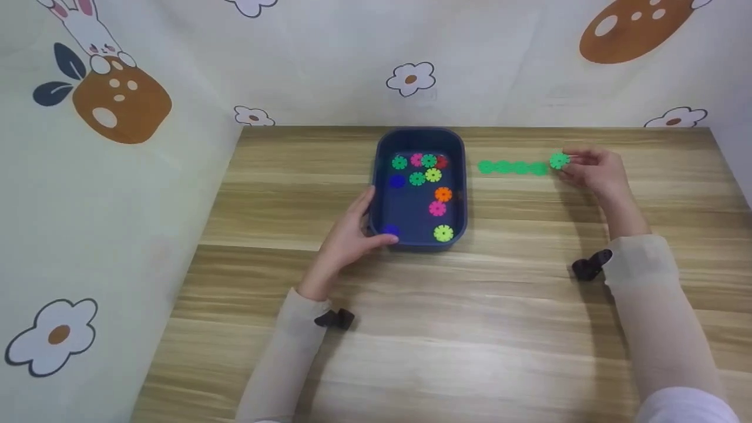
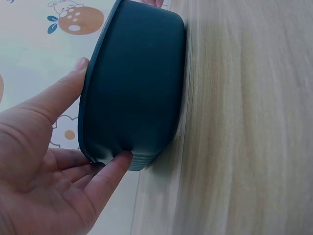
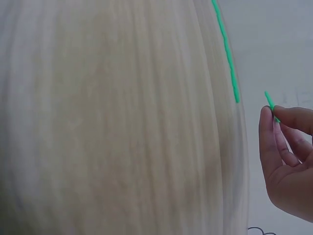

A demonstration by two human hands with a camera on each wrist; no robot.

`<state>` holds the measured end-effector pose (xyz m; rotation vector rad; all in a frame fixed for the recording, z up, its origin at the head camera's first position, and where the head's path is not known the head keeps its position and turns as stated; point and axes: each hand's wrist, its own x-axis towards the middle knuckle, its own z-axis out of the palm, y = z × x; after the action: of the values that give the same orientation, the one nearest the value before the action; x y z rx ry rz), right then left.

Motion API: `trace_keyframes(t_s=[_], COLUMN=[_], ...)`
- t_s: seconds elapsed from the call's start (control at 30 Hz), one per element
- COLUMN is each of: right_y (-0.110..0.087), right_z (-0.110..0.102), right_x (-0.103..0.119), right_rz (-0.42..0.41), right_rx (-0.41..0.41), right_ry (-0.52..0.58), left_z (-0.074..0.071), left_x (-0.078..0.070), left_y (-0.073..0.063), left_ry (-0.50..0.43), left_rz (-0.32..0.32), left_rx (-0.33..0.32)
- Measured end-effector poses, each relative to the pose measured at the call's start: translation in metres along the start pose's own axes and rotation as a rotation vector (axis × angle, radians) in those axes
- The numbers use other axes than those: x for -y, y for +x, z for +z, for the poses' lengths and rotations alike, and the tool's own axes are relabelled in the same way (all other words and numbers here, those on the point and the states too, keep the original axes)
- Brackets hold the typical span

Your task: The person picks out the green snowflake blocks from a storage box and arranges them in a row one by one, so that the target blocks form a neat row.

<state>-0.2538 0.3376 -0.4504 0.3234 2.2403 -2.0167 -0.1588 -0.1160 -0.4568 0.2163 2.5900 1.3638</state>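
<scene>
A dark blue plastic box point(image 1: 418, 245) stands on the table with several colourful notched plastic discs inside. My left hand point(image 1: 346, 236) grips its near left corner, thumb at the near rim and fingers along the left side. The left wrist view shows that box point(image 2: 137, 73) from outside, with the hand point(image 2: 54, 171) around its end. Between thumb and fingertips my right hand point(image 1: 600, 171) pinches a green notched disc point(image 1: 559, 160). It hovers by the right end of a row of green discs point(image 1: 512, 168). In the right wrist view the pinched disc point(image 3: 270, 101) is seen edge-on, above the table.
Wood-patterned table point(image 1: 446, 329) extends in front of the box and under both forearms. A pale curtain-like backdrop point(image 1: 329, 64) with flowers and oranges rises at the back and left. Small black devices point(image 1: 590, 265) sit at both wrists.
</scene>
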Motion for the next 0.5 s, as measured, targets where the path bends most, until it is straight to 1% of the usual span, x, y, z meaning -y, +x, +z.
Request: trace_keyframes(t_s=[0.17, 0.3, 0.43, 0.5], right_y=[0.0026, 0.0059, 0.0087, 0.0093], right_z=[-0.001, -0.0015, -0.0017, -0.0015], right_x=[-0.0037, -0.0062, -0.0082, -0.0087], right_rz=[0.033, 0.046, 0.052, 0.054], right_rx=[0.015, 0.016, 0.017, 0.018], right_ry=[-0.024, -0.093, -0.188, -0.209], left_z=[-0.0004, -0.0004, -0.0003, -0.0002], left_x=[-0.0013, -0.0017, -0.0013, -0.0009], left_y=[-0.0004, -0.0008, -0.0011, -0.0007], left_ry=[0.031, 0.054, 0.065, 0.065], left_rz=[0.003, 0.002, 0.0, 0.006], left_rx=[-0.005, -0.01, -0.012, -0.014])
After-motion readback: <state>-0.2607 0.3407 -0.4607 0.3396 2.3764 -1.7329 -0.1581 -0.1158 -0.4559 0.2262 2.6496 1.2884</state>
